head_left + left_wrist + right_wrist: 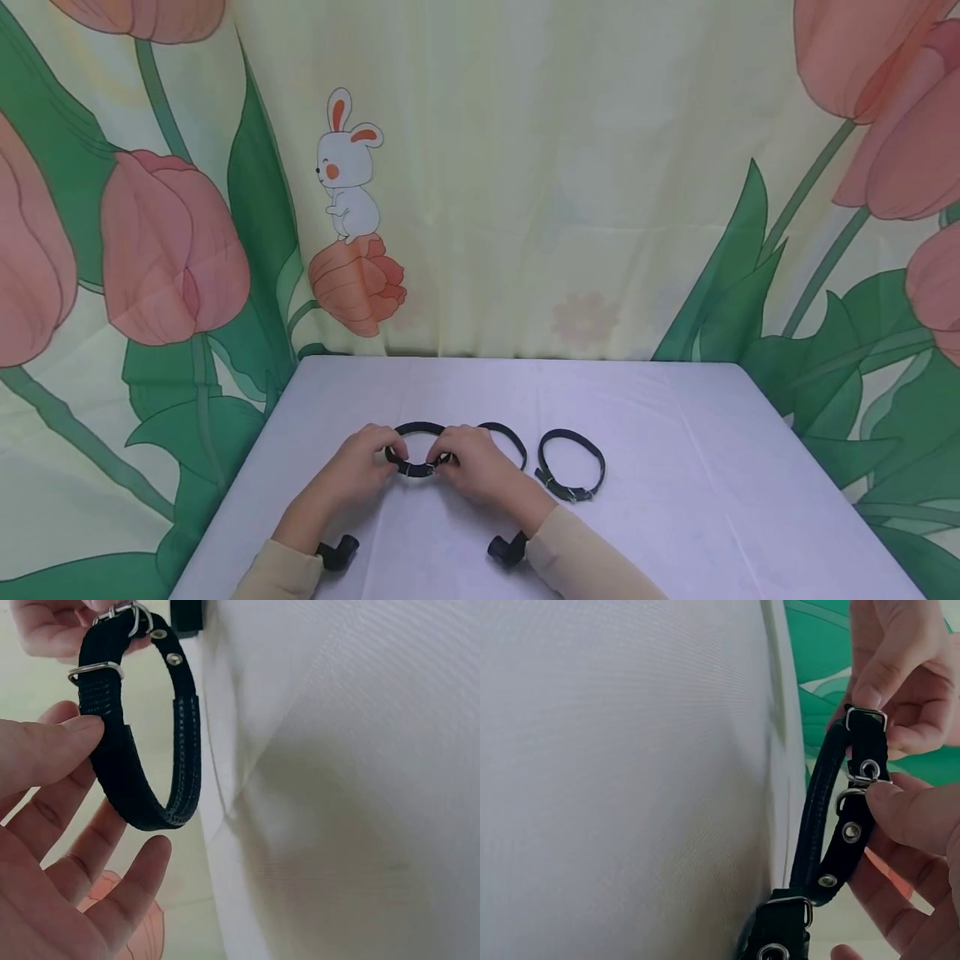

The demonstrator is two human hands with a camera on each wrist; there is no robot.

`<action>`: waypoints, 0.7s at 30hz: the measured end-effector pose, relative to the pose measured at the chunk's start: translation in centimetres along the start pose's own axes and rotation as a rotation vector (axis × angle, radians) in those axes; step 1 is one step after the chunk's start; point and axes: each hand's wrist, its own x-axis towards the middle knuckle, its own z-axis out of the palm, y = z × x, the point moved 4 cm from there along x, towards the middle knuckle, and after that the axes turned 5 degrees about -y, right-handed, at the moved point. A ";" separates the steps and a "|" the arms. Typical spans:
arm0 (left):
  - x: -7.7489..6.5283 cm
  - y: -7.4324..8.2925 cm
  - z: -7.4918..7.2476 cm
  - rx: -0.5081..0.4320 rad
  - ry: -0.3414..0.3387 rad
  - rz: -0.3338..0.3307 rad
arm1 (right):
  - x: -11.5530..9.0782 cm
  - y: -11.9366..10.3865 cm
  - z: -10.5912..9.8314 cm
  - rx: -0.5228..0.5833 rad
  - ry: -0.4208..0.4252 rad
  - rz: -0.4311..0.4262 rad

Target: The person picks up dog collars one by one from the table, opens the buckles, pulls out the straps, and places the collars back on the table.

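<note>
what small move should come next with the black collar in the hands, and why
Probably press the buckle flat with the right hand, while the left hand steadies the black collar. The right hand touches the buckle, the left pinches the strap near the metal loop, and the collar forms a ring.

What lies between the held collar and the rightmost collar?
Between the held collar and the rightmost collar, the head view shows the right hand, the middle collar partly hidden behind it, then bare white cloth.
</note>
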 end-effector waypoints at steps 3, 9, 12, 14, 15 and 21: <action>-0.1 0.1 -0.1 -0.014 0.012 0.007 | 0.0 0.0 -0.1 0.000 0.011 -0.015; -0.1 0.4 -0.2 -0.049 0.023 0.018 | -0.1 -0.1 -0.5 0.031 0.036 -0.035; -0.1 0.7 -0.5 -0.041 0.043 0.034 | -0.1 -0.1 -0.6 0.072 0.053 -0.027; -0.1 1.0 -0.6 -0.027 0.060 0.045 | -0.2 0.0 -0.6 0.096 0.065 -0.024; -0.1 1.1 -0.7 -0.015 0.067 0.049 | -0.2 0.0 -0.5 0.106 0.071 -0.023; -0.1 1.3 -0.9 0.021 0.110 0.064 | -0.3 -0.2 -0.8 0.153 0.115 -0.020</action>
